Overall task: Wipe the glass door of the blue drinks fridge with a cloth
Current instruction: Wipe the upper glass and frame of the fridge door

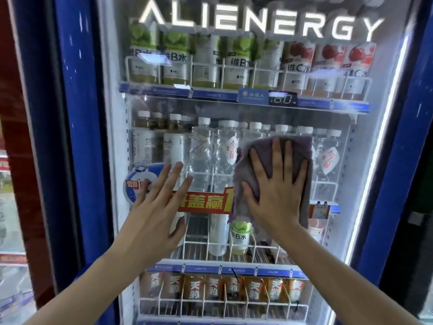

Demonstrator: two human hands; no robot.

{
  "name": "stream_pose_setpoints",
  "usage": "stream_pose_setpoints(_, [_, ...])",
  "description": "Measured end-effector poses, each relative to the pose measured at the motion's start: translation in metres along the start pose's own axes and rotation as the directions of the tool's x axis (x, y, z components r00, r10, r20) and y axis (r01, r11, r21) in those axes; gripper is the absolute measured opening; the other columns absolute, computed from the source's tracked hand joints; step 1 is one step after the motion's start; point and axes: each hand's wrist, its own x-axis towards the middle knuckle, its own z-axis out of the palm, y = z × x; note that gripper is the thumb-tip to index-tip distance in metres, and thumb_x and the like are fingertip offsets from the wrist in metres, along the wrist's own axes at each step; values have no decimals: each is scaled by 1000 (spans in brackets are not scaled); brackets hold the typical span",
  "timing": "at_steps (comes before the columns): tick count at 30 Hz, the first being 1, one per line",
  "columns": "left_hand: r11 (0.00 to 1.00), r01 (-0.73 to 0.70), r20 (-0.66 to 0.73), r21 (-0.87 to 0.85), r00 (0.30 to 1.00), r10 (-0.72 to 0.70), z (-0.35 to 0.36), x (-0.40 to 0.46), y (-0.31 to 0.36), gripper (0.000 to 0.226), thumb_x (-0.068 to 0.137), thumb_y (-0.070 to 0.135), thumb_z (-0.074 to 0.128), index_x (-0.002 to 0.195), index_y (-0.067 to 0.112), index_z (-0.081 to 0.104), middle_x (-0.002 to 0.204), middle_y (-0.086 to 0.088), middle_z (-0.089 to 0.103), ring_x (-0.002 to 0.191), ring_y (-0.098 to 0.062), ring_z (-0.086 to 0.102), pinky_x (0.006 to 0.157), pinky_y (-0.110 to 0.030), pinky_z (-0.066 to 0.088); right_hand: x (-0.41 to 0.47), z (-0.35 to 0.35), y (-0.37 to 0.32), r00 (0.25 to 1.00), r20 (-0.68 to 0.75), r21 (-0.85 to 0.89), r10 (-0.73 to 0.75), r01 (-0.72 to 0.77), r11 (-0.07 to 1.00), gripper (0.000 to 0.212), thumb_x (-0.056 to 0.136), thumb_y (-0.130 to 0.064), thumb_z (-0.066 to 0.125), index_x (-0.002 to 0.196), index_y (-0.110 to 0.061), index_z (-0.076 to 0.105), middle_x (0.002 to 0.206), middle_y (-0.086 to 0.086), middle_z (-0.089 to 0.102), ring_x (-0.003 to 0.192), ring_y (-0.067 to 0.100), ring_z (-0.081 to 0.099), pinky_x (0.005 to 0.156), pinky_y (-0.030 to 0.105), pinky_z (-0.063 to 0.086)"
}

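A tall blue fridge (77,113) fills my view, its glass door (234,109) shut in front of me and lit from inside. Behind the glass are shelves of bottled drinks, with the white glowing word ALIENERGY across the top. A red and yellow sticker (201,200) sits on the glass at about mid height.

I am wiping the middle of the door. To do this well, I judge I should keep the cloth (274,170) flat and spread wide, press evenly through my whole palm, and work in overlapping strokes from the top down so streaks do not get left behind. The edges beside the blue frame and the area around the sticker will likely need a slower pass.

The cloth is a dull purple, spread out against the glass right of centre, in front of a row of clear water bottles.

My right hand (276,184) lies fully open on the cloth, fingers splayed and pointing up, pinning it flat to the door rather than gripping it.

My left hand (157,207) is also open, fingers straight and slightly apart, empty. It rests flat on or just off the glass left of the cloth, partly over the sticker; I cannot tell whether it touches.
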Motion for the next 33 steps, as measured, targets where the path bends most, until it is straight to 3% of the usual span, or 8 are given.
stream_pose_setpoints(8, [1000, -4, 6, 12, 1000, 4, 2, 0, -3, 81, 96, 49, 35, 168, 21, 9, 176, -5, -4, 162, -28, -1, 121, -66, 29, 124, -43, 3, 985, -129, 44, 112, -107, 993, 69, 104, -59, 30, 165, -35, 11, 173, 15, 5, 159, 38, 3, 124, 66, 2])
stream_pose_setpoints(12, [1000, 2, -8, 7, 1000, -2, 5, 0, -2, 82, 97, 48, 38, 168, 21, 8, 176, -4, -5, 162, -28, -2, 121, -66, 29, 94, -33, -14, 983, -111, 46, 148, -144, 989, 69, 104, -58, 31, 165, -35, 9, 173, 14, 1, 160, 36, 1, 124, 64, 1])
stream_pose_setpoints(17, [1000, -16, -13, 15, 1000, 17, 0, -4, -5, 80, 97, 48, 35, 168, 22, 9, 176, -3, -7, 162, -27, -2, 125, -62, 24, 19, -4, -34, 999, -46, 16, 27, -27, 1000, 73, 100, -55, 40, 164, -35, 12, 173, 14, 3, 159, 37, 2, 122, 64, -3])
stream_pose_setpoints(23, [990, 53, -69, 133, 997, -44, -4, -28, -33, 80, 98, 48, 35, 166, 11, 16, 176, -9, 4, 162, -25, 4, 127, -51, 18, 41, -12, -21, 999, -15, 1, -40, 40, 999, 72, 100, -61, 31, 164, -38, 10, 173, 13, 2, 159, 35, -1, 122, 63, -6])
stream_pose_setpoints(29, [981, 44, -27, 189, 999, -39, 3, -36, -46, 81, 95, 49, 35, 165, 10, 23, 176, -10, 3, 161, -30, 13, 121, -59, 32, 126, -43, -37, 978, -140, 56, 158, -151, 987, 68, 104, -59, 26, 165, -35, 7, 173, 15, 3, 159, 37, 3, 123, 67, 3])
stream_pose_setpoints(33, [981, 49, -47, 187, 998, -41, 6, -37, -47, 86, 95, 44, 54, 166, 12, 18, 176, -9, 1, 161, -29, 12, 121, -60, 33, 103, -35, -57, 977, -130, 63, 169, -162, 985, 67, 105, -58, 25, 166, -33, 8, 173, 16, 3, 159, 38, 3, 124, 66, 3])
